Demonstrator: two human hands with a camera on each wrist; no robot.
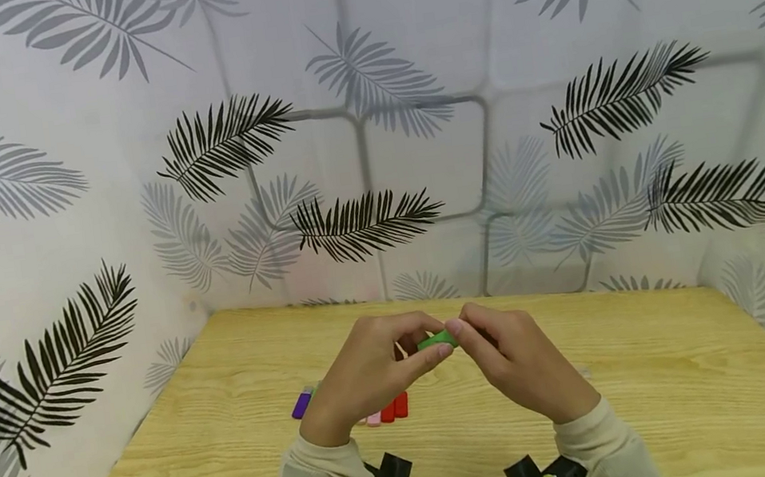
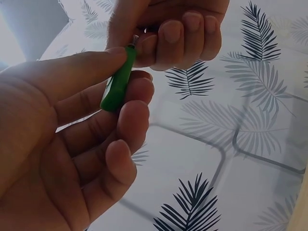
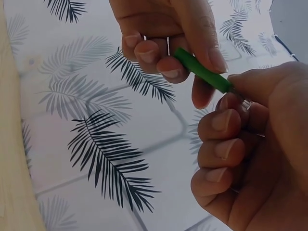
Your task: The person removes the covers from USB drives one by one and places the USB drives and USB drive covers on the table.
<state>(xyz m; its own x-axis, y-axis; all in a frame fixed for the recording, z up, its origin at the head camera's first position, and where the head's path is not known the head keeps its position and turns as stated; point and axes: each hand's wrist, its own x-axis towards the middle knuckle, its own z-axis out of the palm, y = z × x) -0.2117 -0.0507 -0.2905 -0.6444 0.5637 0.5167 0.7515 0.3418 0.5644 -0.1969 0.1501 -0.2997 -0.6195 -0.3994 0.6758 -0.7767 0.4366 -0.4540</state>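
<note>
Pinching a small green oblong bar (image 1: 435, 340) with a shiny tip (image 2: 135, 39), I hold its body between my left hand's (image 1: 373, 364) thumb and fingers, the others loosely bent. My right hand (image 1: 514, 354), fingers curled, grips the tip end between thumb and forefinger. The bar is above the yellow wood-grain table (image 1: 662, 379). In the head view, red oblong pieces (image 1: 401, 406) and a pink one (image 1: 374, 418) lie between its seven and eight o'clock, with a purple, pale-ended piece (image 1: 300, 405) between eight and nine.
</note>
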